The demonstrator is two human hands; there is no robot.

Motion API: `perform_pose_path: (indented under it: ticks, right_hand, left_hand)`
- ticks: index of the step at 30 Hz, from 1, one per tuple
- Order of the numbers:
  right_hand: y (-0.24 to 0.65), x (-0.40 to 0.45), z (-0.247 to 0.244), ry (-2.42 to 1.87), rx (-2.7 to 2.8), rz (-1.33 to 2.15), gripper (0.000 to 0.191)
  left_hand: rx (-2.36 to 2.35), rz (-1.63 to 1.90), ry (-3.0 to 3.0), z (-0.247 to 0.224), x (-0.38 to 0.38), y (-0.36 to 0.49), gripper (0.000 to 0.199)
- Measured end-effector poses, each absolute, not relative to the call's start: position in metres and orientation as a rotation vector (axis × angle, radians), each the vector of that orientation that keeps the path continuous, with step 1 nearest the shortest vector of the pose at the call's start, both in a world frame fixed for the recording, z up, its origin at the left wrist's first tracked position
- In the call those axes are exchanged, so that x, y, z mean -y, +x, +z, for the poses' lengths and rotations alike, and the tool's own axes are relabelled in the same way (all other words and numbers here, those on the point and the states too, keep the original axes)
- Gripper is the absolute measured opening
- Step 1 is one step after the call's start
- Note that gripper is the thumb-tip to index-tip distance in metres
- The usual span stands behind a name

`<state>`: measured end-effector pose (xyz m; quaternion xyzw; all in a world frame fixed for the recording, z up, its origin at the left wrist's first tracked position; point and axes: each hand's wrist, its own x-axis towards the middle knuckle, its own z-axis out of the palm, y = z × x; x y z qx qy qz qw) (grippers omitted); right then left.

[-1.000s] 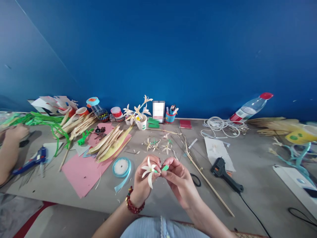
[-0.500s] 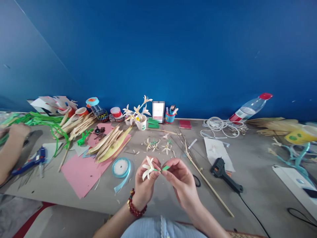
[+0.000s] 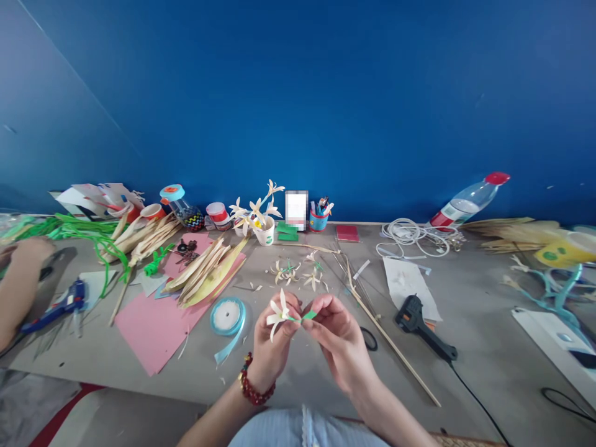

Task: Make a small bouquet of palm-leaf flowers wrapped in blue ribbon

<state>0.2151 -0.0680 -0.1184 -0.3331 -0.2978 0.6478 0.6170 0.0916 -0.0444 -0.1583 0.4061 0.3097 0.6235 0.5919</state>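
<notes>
You hold the flower (image 3: 279,315) in your left hand (image 3: 274,332), just left of the lower middle of the frame. That hand's fingers are closed in a pinch at the flower's base, and its white petals spread toward the left. A bit of green shows at the base.

Your right hand (image 3: 339,338), just right of the lower middle, has thumb and fingers pinched together on a green strip (image 3: 309,315). The two sets of fingertips nearly meet; whether they touch, you cannot tell from here. Both hands are raised over the near part of the desk (image 3: 302,385), and a red bracelet (image 3: 255,386) circles your left wrist.

Just beside your right hand is a black loop (image 3: 370,339), partly hidden. A stick (image 3: 403,357) slants toward the lower right, with a black glue gun (image 3: 423,328) beyond it. Left of your left hand lies a ribbon roll (image 3: 227,315), its blue end trailing down, and then pink paper (image 3: 149,332). Small flowers (image 3: 313,280) lie near the centre of the frame, above your hands. Farther up, a white cup (image 3: 265,234) holds more flowers on stems. At the far left edge, another person's arm (image 3: 21,279) reaches onto the desk near a blue glue gun (image 3: 58,309).
</notes>
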Motion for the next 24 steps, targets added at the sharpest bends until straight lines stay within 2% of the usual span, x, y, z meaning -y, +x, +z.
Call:
perform_pose_path:
  ticks: [4, 8, 11, 14, 19, 24]
  right_hand:
    - [0.214, 0.071, -0.126, -0.806, 0.982, 1.085, 0.013]
    - [0.214, 0.072, -0.129, -0.765, 1.206, 0.813, 0.021]
    - [0.215, 0.073, -0.13, -0.786, 1.245, 0.753, 0.026]
    - [0.214, 0.074, -0.129, -0.82, 1.216, 0.795, 0.024]
    - [0.211, 0.076, -0.123, -0.849, 0.926, 1.079, 0.011]
    - [0.214, 0.071, -0.112, -0.806, 0.634, 1.47, 0.023]
  left_hand:
    - [-0.731, 1.424, 0.78, -0.151, 0.051, 0.098, 0.02]
    - [-0.663, 1.449, 0.703, -0.146, 0.054, 0.103, 0.02]
    - [-0.614, 1.443, 0.679, -0.142, 0.054, 0.104, 0.017]
    - [-0.653, 1.453, 0.683, -0.142, 0.054, 0.104, 0.016]
    - [-0.726, 1.539, 0.759, -0.152, 0.056, 0.102, 0.019]
    - [-0.791, 1.546, 0.98, -0.161, 0.052, 0.095, 0.015]
